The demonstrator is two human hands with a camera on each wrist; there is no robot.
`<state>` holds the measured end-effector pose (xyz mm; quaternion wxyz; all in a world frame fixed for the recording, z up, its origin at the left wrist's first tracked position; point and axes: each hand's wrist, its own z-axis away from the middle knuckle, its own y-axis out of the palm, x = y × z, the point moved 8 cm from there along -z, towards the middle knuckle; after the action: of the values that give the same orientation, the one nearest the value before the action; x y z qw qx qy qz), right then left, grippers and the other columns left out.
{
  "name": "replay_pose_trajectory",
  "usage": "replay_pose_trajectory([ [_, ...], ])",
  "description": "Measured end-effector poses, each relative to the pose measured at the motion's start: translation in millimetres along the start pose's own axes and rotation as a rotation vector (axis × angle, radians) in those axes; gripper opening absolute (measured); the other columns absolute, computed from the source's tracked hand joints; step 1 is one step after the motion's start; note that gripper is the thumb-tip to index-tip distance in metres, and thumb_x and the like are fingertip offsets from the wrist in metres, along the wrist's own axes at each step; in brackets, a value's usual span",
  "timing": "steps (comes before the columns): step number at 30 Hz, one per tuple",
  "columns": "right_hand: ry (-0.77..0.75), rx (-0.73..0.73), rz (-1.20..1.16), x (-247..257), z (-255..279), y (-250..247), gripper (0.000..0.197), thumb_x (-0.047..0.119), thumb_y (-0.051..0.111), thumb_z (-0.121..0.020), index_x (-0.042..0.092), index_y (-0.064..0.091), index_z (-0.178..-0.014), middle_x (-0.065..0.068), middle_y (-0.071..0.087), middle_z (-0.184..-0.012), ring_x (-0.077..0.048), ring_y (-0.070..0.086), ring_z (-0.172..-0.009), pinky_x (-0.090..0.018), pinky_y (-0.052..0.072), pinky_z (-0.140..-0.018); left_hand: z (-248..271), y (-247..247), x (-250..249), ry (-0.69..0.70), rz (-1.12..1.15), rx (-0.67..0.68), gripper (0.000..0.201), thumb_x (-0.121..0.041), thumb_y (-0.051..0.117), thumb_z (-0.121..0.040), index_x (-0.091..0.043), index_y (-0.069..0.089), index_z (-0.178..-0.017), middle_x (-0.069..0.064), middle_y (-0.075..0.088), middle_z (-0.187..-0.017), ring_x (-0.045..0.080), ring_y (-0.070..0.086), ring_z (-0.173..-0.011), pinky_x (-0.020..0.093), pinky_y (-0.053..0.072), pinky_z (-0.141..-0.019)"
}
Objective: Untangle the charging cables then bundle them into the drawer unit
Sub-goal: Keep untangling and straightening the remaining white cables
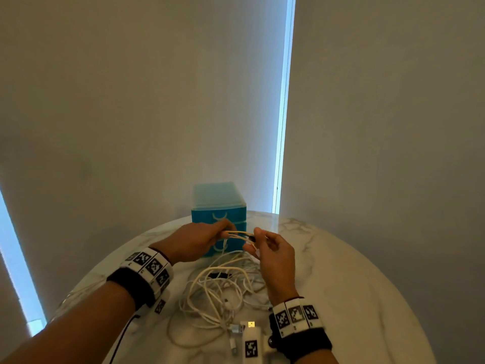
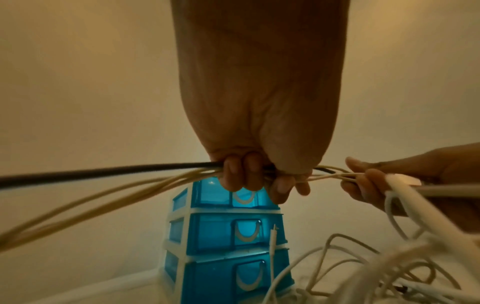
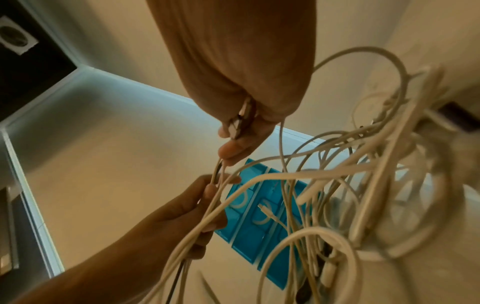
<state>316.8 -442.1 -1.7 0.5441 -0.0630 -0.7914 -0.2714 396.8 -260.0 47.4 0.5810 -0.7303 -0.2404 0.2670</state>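
A tangle of white charging cables (image 1: 220,290) lies on the round marble table (image 1: 354,285), with strands lifted up between my hands. My left hand (image 1: 207,239) grips several white strands and one black cable (image 2: 103,171) in a fist (image 2: 259,176). My right hand (image 1: 262,243) pinches the same strands a short way to the right, and a metal plug (image 3: 240,120) sits in its fingers. The blue drawer unit (image 1: 219,206) with three closed drawers (image 2: 228,236) stands just behind both hands.
A loose USB plug (image 1: 237,328) lies at the near edge of the tangle. A small black object (image 1: 217,275) sits within the cables. Grey blinds and a bright window gap (image 1: 282,114) rise behind the table.
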Motion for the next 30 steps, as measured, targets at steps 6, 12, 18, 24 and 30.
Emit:
replay_pose_trajectory([
  [6, 0.040, -0.070, 0.307, -12.0, -7.8, -5.6, 0.025, 0.048, 0.063, -0.104, 0.026, 0.072, -0.096, -0.002, 0.080, -0.084, -0.025, 0.077, -0.080, -0.052, 0.066, -0.082, 6.1, 2.9, -15.7, -0.001, -0.005, -0.052, 0.019, -0.039, 0.038, -0.116, -0.037, 0.053, -0.127, -0.007, 0.071, -0.105, 0.016, 0.066, -0.088, 0.047, 0.058, -0.084],
  [12, -0.045, -0.097, 0.327, 18.5, -0.9, -14.8, 0.036, 0.044, 0.062, -0.107, 0.015, 0.078, -0.093, -0.004, 0.079, -0.070, -0.021, 0.073, -0.051, -0.028, 0.060, -0.051, 10.9, -5.4, -19.6, -0.060, 0.135, -0.027, 0.027, -0.049, 0.031, -0.116, -0.041, 0.055, -0.107, -0.014, 0.068, -0.096, 0.008, 0.063, -0.085, 0.043, 0.056, -0.089],
  [18, -0.098, -0.130, 0.356, 29.1, 5.2, -18.6, 0.033, 0.041, 0.068, -0.104, 0.013, 0.076, -0.089, -0.002, 0.077, -0.068, -0.018, 0.072, -0.049, -0.025, 0.058, -0.049, 5.5, -1.4, -34.8, -0.246, 0.284, 0.069, 0.079, -0.068, 0.009, -0.108, -0.027, 0.076, -0.096, -0.009, 0.070, -0.099, 0.011, 0.065, -0.095, 0.037, 0.052, -0.096],
  [24, -0.172, -0.129, 0.499, 29.9, 7.5, -7.6, 0.033, 0.046, 0.067, -0.104, 0.024, 0.072, -0.080, 0.005, 0.077, -0.072, -0.012, 0.076, -0.062, -0.040, 0.068, -0.066, -15.1, -1.3, -90.5, -0.247, 0.433, 0.050, 0.091, -0.069, 0.002, -0.106, -0.018, 0.075, -0.125, 0.008, 0.073, -0.117, 0.016, 0.067, -0.101, 0.032, 0.048, -0.098],
  [30, -0.080, -0.120, 0.337, 36.9, 13.4, -6.1, 0.022, 0.034, 0.061, -0.109, 0.012, 0.061, -0.110, -0.002, 0.074, -0.085, 0.003, 0.070, -0.053, -0.012, 0.050, -0.044, -12.1, -1.2, -73.1, -0.287, 0.350, -0.019, 0.089, -0.073, 0.008, -0.106, -0.022, 0.079, -0.123, 0.004, 0.076, -0.124, 0.015, 0.066, -0.102, 0.034, 0.048, -0.101],
])
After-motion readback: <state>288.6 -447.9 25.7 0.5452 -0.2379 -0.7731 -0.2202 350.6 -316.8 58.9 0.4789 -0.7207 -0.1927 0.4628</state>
